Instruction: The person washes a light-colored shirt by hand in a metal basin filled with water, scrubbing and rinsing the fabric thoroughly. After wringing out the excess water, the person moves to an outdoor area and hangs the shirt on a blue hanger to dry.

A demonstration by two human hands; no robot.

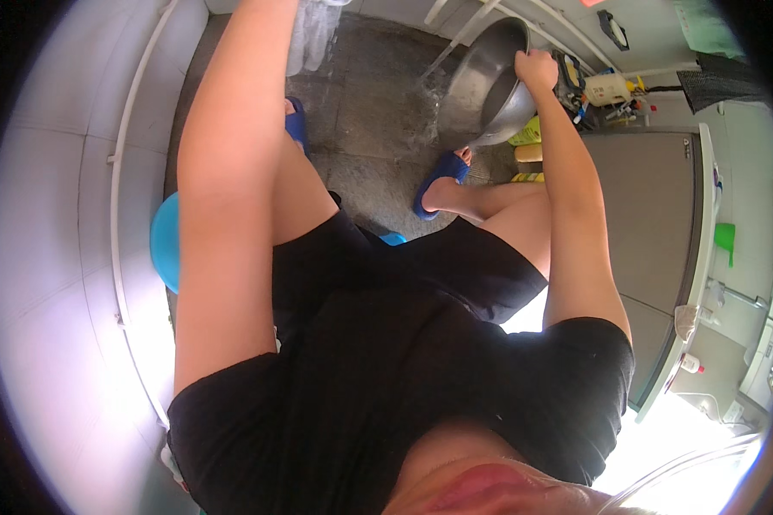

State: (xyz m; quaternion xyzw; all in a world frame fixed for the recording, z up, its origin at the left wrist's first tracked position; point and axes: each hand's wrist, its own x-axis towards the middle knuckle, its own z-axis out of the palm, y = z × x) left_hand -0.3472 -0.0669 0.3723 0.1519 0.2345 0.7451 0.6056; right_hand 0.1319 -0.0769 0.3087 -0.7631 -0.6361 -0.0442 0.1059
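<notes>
My right hand (536, 69) grips the rim of a large metal basin (473, 87), which is tilted on its side low above the dark tiled floor (367, 77). Water splashes on the wet floor beside the basin's mouth. My left forearm reaches up past the top edge of the picture, and the left hand is out of view. Near that arm, a wet whitish cloth (312, 38) hangs at the top; what holds it cannot be seen.
My feet wear blue slippers (448, 174). A blue round plastic item (165, 241) is partly hidden behind my left arm. On the right stand a grey cabinet (644, 206) and a pump bottle (609, 89). A white pipe (119, 193) runs along the left wall.
</notes>
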